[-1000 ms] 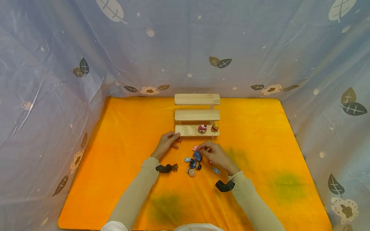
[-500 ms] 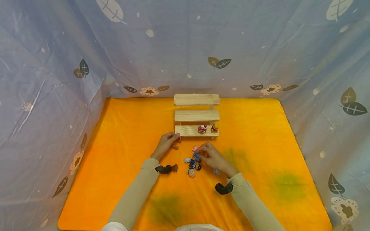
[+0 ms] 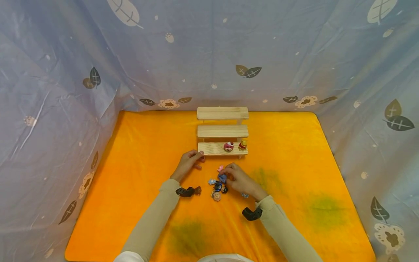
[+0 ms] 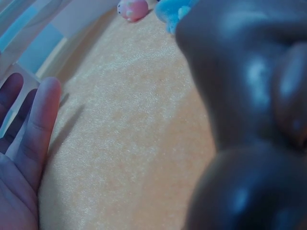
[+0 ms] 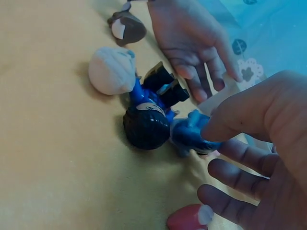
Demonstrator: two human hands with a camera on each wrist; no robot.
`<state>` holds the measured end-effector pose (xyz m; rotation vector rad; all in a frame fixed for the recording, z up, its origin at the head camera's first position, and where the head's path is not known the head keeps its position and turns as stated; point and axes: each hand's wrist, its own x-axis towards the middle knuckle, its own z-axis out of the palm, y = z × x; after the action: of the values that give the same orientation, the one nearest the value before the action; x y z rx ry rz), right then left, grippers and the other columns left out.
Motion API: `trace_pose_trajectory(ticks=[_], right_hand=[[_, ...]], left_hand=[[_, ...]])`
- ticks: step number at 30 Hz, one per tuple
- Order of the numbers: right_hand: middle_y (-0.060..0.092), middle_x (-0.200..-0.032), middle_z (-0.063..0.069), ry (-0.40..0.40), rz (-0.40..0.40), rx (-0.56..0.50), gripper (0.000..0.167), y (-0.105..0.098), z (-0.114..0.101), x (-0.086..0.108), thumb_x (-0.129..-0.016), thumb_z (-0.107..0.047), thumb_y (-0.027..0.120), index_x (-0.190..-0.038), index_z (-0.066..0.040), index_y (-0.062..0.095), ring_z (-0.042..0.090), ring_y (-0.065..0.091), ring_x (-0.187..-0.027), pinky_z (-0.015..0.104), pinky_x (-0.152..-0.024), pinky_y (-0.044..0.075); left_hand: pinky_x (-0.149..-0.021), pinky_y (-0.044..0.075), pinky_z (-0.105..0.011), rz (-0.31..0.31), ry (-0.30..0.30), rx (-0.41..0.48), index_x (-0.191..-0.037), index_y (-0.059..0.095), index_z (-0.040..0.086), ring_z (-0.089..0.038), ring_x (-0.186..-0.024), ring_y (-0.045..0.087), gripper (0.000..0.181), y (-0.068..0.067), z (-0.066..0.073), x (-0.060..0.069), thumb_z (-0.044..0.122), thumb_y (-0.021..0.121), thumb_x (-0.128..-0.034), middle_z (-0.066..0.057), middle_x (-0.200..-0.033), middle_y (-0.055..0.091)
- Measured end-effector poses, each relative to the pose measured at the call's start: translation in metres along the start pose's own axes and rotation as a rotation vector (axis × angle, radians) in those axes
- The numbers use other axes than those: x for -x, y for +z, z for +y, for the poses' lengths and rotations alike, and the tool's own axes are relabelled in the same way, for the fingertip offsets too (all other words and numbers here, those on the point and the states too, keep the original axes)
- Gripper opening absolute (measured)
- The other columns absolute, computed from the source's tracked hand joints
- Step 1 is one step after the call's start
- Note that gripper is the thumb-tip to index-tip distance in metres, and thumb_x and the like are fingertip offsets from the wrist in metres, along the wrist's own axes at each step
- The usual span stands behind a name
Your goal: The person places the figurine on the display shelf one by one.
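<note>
My left hand [image 3: 188, 163] rests by the left front corner of a three-step wooden shelf [image 3: 211, 147], its fingers fairly straight in the left wrist view and nothing held. With thumb and fingertips, my right hand [image 3: 243, 181] pinches a small blue figure [image 3: 222, 178] low over the orange cloth. A dark-haired figure in blue [image 5: 146, 127] lies against it in the right wrist view, beside a pale round-headed one [image 5: 111, 71]. Close by are a pink figure [image 3: 220, 168] and a light blue one [image 3: 212, 181].
On the lowest step, toward the right, stand a red-and-white figure [image 3: 228, 146] and a yellow bear figure in red [image 3: 243, 145]. A brown figure [image 3: 198, 190] is near the left wrist. Another blue figure [image 3: 244, 195] lies below the right hand. Patterned curtains [image 3: 183, 54] enclose the cloth.
My right hand has moved slightly down and closed its fingers round the blue figure, which has turned and shifted a little. My left hand has stayed at the shelf corner.
</note>
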<state>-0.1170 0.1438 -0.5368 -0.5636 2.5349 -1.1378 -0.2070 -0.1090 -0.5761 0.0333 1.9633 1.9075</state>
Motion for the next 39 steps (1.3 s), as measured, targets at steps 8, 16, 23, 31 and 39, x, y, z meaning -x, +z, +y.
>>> trace_pose_trajectory(ticks=[8,16,23,31,39], right_hand=[[0.049,-0.129,0.011,0.008,-0.020,-0.005,0.034,0.001,-0.002,-0.003,-0.100,-0.007,0.059,-0.134,-0.008,0.062,0.020,0.044,-0.103,0.034,-0.083,0.041],[0.049,-0.129,0.011,0.014,-0.023,0.006,0.043,0.003,-0.001,-0.005,-0.098,-0.015,0.068,-0.139,-0.010,0.058,0.022,0.048,-0.110,0.038,-0.088,0.048],[0.051,-0.126,0.009,0.010,0.010,0.060,0.043,0.006,-0.001,-0.008,-0.099,-0.019,0.066,-0.141,-0.012,0.056,0.019,0.048,-0.102,0.036,-0.083,0.049],[0.055,-0.125,0.005,0.107,0.052,-0.014,0.039,0.007,-0.004,-0.011,-0.097,-0.022,0.071,-0.131,-0.014,0.053,0.020,0.052,-0.109,0.042,-0.094,0.051],[0.062,-0.121,0.001,0.064,0.074,-0.031,0.034,0.007,-0.001,-0.011,-0.098,-0.027,0.069,-0.130,-0.019,0.062,0.020,0.056,-0.112,0.044,-0.097,0.052]], left_hand=[[-0.069,0.065,-0.031,-0.004,0.008,0.026,-0.102,0.067,0.000,-0.015,-0.087,0.070,0.044,0.000,0.000,0.000,0.044,0.067,-0.0973,-0.007,-0.095,0.071],[-0.069,0.065,-0.032,0.004,0.015,0.008,-0.098,0.066,0.002,-0.016,-0.084,0.070,0.043,0.002,0.000,0.001,0.045,0.067,-0.0974,-0.007,-0.094,0.071],[-0.068,0.065,-0.031,0.000,0.013,0.011,-0.099,0.067,0.001,-0.015,-0.085,0.070,0.045,0.001,-0.001,0.001,0.046,0.067,-0.0969,-0.007,-0.095,0.071],[-0.069,0.065,-0.031,-0.004,0.011,0.006,-0.098,0.066,0.001,-0.017,-0.083,0.069,0.047,0.001,-0.001,0.001,0.048,0.068,-0.0958,-0.009,-0.095,0.071],[-0.069,0.064,-0.031,-0.002,0.014,0.001,-0.097,0.066,0.003,-0.017,-0.084,0.069,0.046,0.001,0.000,0.001,0.049,0.067,-0.0961,-0.007,-0.094,0.071]])
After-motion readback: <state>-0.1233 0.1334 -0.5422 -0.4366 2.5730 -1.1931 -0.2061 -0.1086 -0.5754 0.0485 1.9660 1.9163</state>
